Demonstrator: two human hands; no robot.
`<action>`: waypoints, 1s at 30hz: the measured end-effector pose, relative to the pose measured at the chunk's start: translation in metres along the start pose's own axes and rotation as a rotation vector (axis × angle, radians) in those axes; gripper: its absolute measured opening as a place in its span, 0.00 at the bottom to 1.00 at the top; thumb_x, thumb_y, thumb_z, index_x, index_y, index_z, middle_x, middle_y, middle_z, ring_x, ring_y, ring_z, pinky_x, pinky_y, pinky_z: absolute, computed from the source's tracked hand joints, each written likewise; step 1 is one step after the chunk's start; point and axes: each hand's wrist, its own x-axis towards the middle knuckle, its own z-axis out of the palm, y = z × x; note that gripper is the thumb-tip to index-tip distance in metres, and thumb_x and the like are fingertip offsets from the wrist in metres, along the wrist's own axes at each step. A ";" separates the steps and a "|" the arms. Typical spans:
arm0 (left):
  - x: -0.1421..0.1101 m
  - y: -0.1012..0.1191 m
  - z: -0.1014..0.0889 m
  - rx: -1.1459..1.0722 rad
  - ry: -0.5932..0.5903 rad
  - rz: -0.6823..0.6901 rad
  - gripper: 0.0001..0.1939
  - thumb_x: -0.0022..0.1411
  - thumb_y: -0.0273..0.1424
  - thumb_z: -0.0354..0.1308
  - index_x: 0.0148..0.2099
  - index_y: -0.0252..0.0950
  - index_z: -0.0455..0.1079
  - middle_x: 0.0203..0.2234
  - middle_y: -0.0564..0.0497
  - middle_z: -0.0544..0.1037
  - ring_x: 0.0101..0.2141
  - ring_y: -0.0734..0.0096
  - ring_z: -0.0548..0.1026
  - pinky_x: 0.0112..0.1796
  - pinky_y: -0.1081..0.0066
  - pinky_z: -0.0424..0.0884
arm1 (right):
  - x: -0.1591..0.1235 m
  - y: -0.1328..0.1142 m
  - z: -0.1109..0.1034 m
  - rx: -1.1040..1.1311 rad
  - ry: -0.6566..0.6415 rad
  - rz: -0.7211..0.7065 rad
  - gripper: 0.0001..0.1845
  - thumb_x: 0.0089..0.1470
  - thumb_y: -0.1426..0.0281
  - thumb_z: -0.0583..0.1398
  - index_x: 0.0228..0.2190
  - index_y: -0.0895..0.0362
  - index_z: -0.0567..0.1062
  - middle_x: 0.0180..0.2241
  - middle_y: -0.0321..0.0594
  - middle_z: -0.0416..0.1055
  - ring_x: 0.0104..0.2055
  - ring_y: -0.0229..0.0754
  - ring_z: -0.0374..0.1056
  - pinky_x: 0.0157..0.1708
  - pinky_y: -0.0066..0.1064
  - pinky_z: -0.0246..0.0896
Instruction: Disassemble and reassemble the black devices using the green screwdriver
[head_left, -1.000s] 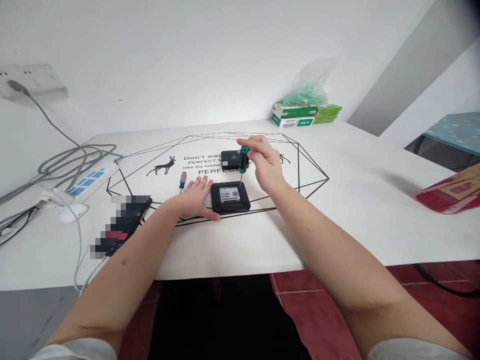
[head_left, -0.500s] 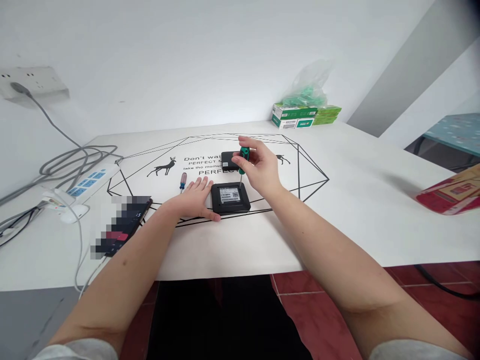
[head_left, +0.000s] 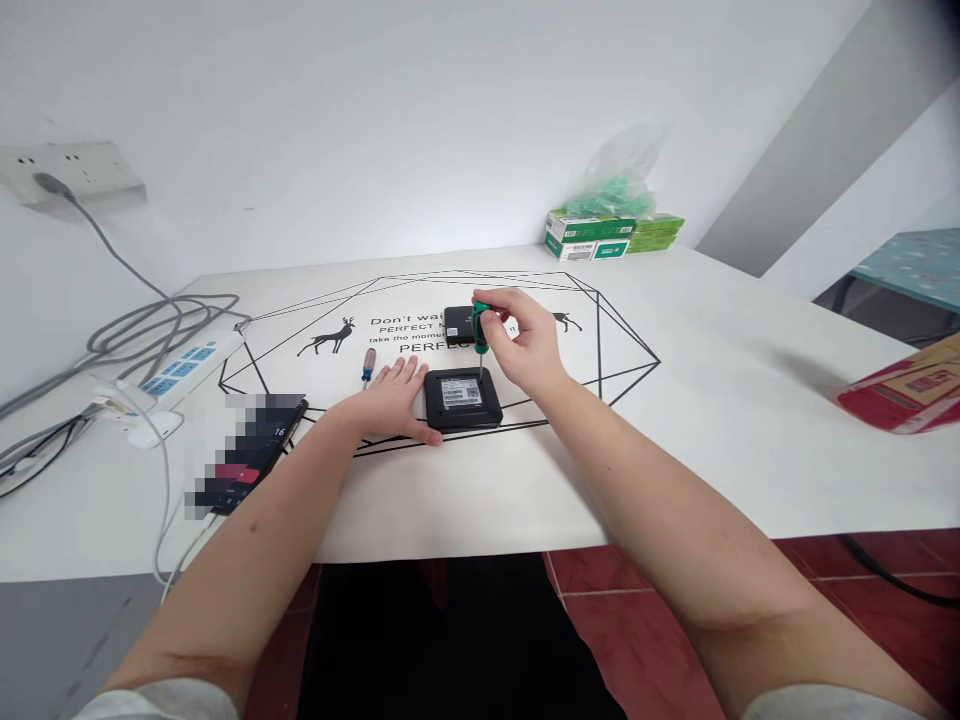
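Note:
A square black plastic box (head_left: 463,420) with a white label lies on the white table. My left hand (head_left: 394,400) rests flat beside its left edge, fingers spread, the thumb near the box's lower left corner. In my right hand (head_left: 525,340) is a green-and-black screwdriver (head_left: 481,325), held upright. Its tip meets the upper right part of the box; any screw there is too small to make out. Behind stands a second black box (head_left: 457,325), partly covered by the right hand and screwdriver. A smaller screwdriver (head_left: 368,366) with a clear handle lies just beyond my left fingers.
A phone (head_left: 262,450) lies left of my left forearm. Further left are a white power strip (head_left: 187,368) and coiled grey cables (head_left: 142,315). Green-and-white boxes (head_left: 589,235) with a plastic bag sit against the wall. A red package (head_left: 900,390) stands at the right edge.
The screwdriver has gone from a slight tilt to nearly upright, its handle turned in my right fingers, which have shifted slightly. My left hand stays beside the box.

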 end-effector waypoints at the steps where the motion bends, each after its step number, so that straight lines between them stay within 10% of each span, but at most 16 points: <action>1: 0.000 -0.001 0.000 -0.004 0.005 0.004 0.78 0.52 0.73 0.60 0.84 0.34 0.26 0.80 0.34 0.27 0.78 0.31 0.29 0.74 0.40 0.38 | 0.000 0.001 0.001 -0.009 0.011 -0.001 0.11 0.65 0.67 0.60 0.46 0.50 0.82 0.43 0.40 0.84 0.43 0.45 0.78 0.41 0.42 0.75; 9: -0.001 0.002 -0.002 0.011 -0.007 -0.008 0.78 0.52 0.73 0.60 0.84 0.33 0.26 0.80 0.35 0.27 0.78 0.32 0.28 0.74 0.40 0.37 | -0.002 0.005 0.005 -0.005 0.039 0.075 0.14 0.57 0.61 0.71 0.43 0.49 0.76 0.41 0.38 0.75 0.40 0.44 0.70 0.41 0.41 0.72; 14: -0.003 0.007 -0.004 0.021 -0.020 -0.021 0.79 0.51 0.74 0.59 0.83 0.30 0.28 0.79 0.32 0.26 0.78 0.35 0.28 0.75 0.43 0.37 | -0.007 0.004 0.007 0.144 -0.015 0.087 0.12 0.69 0.57 0.60 0.48 0.48 0.77 0.52 0.44 0.78 0.55 0.49 0.75 0.51 0.47 0.74; 30: -0.006 0.000 -0.009 -0.077 0.041 0.031 0.78 0.47 0.73 0.65 0.84 0.38 0.35 0.81 0.34 0.35 0.78 0.29 0.34 0.73 0.35 0.40 | -0.004 0.002 0.006 0.083 -0.043 0.133 0.12 0.62 0.61 0.65 0.45 0.49 0.72 0.42 0.37 0.73 0.39 0.40 0.69 0.40 0.38 0.71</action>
